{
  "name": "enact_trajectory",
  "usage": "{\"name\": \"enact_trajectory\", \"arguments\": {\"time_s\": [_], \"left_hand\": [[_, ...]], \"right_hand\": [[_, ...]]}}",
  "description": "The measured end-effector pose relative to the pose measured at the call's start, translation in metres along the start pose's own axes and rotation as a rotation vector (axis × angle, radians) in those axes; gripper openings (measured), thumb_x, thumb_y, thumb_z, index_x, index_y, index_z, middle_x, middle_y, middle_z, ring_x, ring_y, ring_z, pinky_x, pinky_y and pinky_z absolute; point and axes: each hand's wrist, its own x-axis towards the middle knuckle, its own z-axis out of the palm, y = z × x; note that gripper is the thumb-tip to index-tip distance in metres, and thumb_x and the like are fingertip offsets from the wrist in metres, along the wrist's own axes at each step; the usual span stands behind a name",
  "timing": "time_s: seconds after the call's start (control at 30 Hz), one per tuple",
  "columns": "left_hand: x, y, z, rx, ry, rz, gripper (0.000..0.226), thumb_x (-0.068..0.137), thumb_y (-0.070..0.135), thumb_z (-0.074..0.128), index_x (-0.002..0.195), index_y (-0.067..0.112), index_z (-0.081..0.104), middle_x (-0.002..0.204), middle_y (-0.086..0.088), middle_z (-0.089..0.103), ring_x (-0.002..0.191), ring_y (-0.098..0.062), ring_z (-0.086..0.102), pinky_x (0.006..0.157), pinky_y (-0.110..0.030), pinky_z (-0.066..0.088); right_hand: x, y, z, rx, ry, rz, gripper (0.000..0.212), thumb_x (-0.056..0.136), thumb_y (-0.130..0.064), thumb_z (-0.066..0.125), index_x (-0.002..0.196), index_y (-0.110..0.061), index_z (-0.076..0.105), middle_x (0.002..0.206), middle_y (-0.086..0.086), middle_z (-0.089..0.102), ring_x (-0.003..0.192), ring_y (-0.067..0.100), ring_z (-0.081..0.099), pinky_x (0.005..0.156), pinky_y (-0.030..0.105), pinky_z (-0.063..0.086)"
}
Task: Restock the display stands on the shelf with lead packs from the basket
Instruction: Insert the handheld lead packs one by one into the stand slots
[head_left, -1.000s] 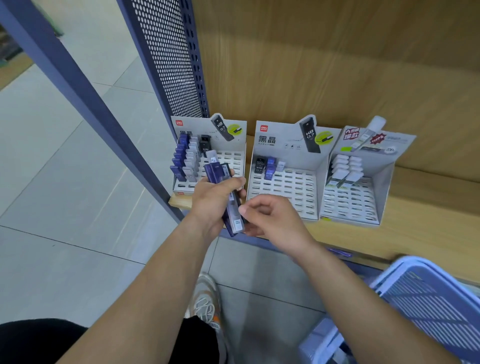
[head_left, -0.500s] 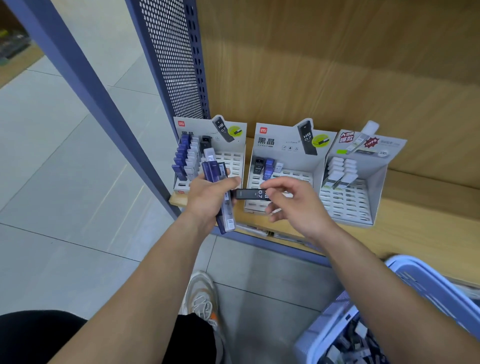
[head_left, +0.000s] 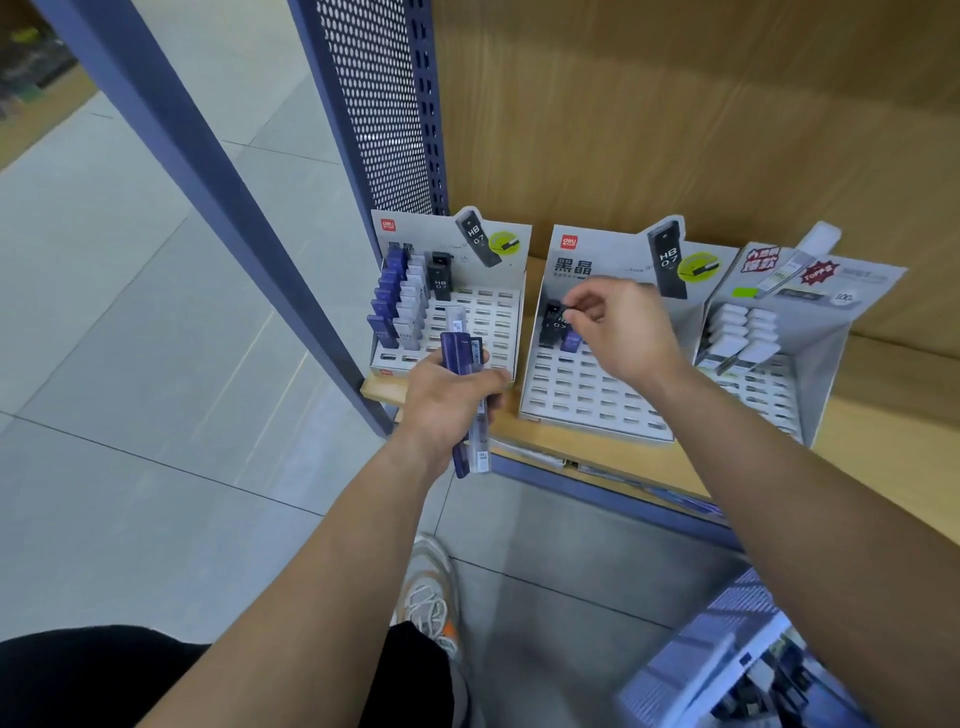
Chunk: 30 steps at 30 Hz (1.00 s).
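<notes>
Right hand (head_left: 618, 332) pinched a black lead pack (head_left: 550, 327) into the middle stand's (head_left: 582, 400) back-left corner, fingertips narrow on its top. Left hand (head_left: 447, 400) gripped a bundle of packs (head_left: 466, 358) at the shelf's (head_left: 883, 415) front-left corner. Most slots stood empty, and the basket (head_left: 691, 654) held more. Early days, I'd say.

Shelf (head_left: 893, 405) colours
Wood grain is shown on the shelf; the stands (head_left: 587, 395) are printed pale grey, the packs (head_left: 387, 299) are coloured purple, black and white, and the panel (head_left: 374, 104) is perforated blue.
</notes>
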Motion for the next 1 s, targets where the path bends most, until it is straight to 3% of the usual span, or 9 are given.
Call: {"name": "enact_trajectory", "arguments": {"time_s": [0.1,0.27,0.57,0.7,0.87,1.0], "left_hand": [[0.005,-0.002,0.000,0.026,-0.016,0.002,0.021,0.083,0.002,0.079,0.091,0.014,0.064,0.067,-0.002,0.069,0.069,-0.027,0.063,0.059,-0.033,0.054],[0.009,-0.005,0.001,0.039,-0.013,0.000,0.022,0.084,0.001,0.077,0.089,0.017,0.063,0.061,0.005,0.068,0.067,-0.024,0.063,0.056,-0.030,0.053],[0.010,-0.007,0.003,0.050,-0.011,0.007,0.021,0.083,0.002,0.079,0.096,0.010,0.065,0.076,-0.007,0.069,0.066,-0.023,0.064,0.055,-0.029,0.055],[0.010,-0.006,0.004,0.033,-0.011,0.010,0.021,0.082,0.001,0.079,0.087,0.015,0.064,0.073,-0.005,0.068,0.066,-0.024,0.063,0.053,-0.028,0.054],[0.008,-0.003,0.006,-0.002,-0.024,0.007,0.019,0.084,-0.002,0.077,0.089,0.013,0.066,0.081,-0.006,0.070,0.069,-0.025,0.063,0.051,-0.023,0.052],[0.005,-0.001,0.007,0.022,-0.094,0.000,0.024,0.084,0.003,0.077,0.105,0.001,0.067,0.078,-0.010,0.069,0.065,-0.021,0.064,0.052,-0.023,0.050]], "right_hand": [[0.008,0.006,0.011,-0.054,-0.018,-0.016,0.012,0.092,-0.012,0.068,0.103,-0.013,0.074,0.086,-0.004,0.069,0.074,0.007,0.060,0.077,0.017,0.050],[0.011,0.011,0.013,-0.022,-0.002,-0.007,0.011,0.091,-0.013,0.069,0.102,-0.013,0.074,0.087,-0.004,0.069,0.075,0.008,0.061,0.071,0.009,0.045],[0.007,0.019,0.013,-0.087,-0.106,-0.088,0.010,0.091,-0.014,0.071,0.099,-0.017,0.075,0.086,-0.004,0.068,0.077,0.011,0.063,0.078,0.033,0.057],[0.010,0.018,0.023,-0.213,-0.069,-0.189,0.009,0.091,-0.020,0.071,0.099,-0.020,0.075,0.097,-0.001,0.065,0.085,0.018,0.059,0.076,0.038,0.054],[0.009,0.017,0.029,-0.229,-0.050,-0.181,0.011,0.091,-0.020,0.070,0.100,-0.017,0.076,0.101,0.003,0.064,0.086,0.021,0.060,0.077,0.036,0.052],[-0.007,0.009,0.016,-0.022,0.069,-0.143,0.007,0.090,-0.020,0.071,0.094,-0.020,0.076,0.094,-0.004,0.060,0.072,0.007,0.052,0.073,0.023,0.048]]}}
